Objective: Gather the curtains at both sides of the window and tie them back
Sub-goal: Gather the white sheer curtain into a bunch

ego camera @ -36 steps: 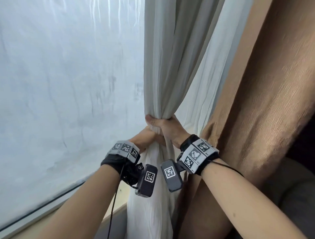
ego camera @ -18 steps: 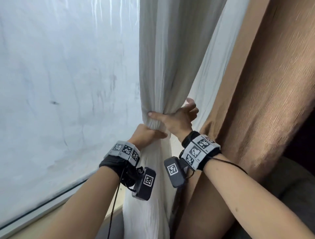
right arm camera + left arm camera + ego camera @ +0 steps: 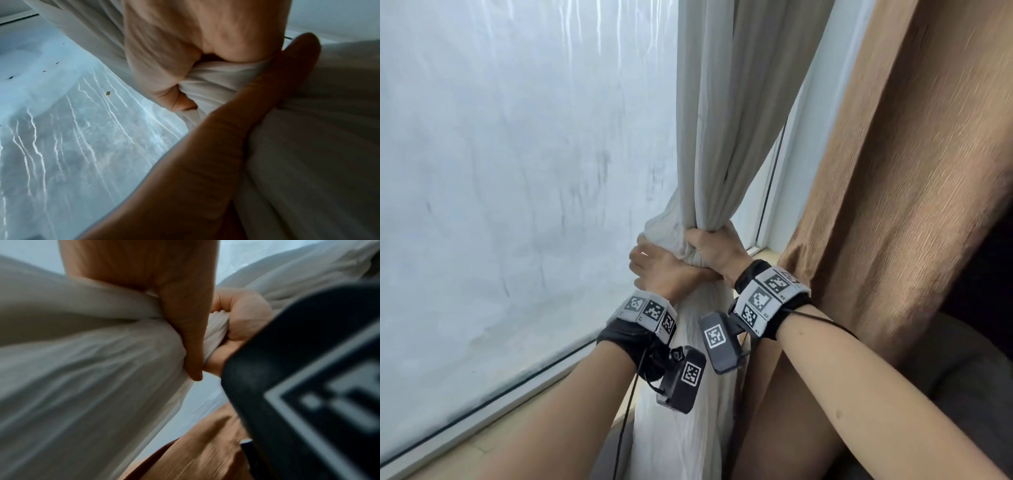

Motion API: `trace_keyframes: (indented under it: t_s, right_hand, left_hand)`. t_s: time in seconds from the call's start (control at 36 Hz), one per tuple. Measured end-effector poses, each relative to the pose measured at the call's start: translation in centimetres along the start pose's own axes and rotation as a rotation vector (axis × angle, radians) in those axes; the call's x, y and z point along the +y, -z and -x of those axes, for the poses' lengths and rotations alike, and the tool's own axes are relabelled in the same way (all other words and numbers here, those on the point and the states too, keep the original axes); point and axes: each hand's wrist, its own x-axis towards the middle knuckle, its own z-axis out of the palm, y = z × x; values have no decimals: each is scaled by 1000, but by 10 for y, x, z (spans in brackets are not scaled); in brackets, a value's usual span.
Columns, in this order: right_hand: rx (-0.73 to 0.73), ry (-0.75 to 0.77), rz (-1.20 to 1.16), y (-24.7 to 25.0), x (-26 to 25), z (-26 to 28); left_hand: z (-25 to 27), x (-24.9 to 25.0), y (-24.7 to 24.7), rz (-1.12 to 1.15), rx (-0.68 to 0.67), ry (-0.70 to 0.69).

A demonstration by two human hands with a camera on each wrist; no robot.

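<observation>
White curtain [image 3: 709,137] bunched at right side of window [image 3: 517,171], left of brown curtain [image 3: 893,205]. Gripped tight by left hand [image 3: 664,270] and right hand [image 3: 717,248], touching.

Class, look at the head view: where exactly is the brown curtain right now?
The brown curtain hangs at the right of the head view, untouched, just right of the white curtain that both hands bunch beside the window frame.
</observation>
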Motion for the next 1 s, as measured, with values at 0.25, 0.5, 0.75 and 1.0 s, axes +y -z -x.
trace_keyframes:
  t_s: [0.25,0.5,0.75,1.0]
  right_hand:
    - [5,52,114,15,11,9]
    - [365,67,129,18,24,14]
    - [15,72,226,28,25,13]
    - [306,263,290,81,16,32]
  left_hand:
    - [0,-3,-3,262,-342,-257]
    - [-7,-9,-12,350,-421,-260]
    - [0,7,-21,355,-327,-469]
    - [-7,8,-34,200,-227,-241]
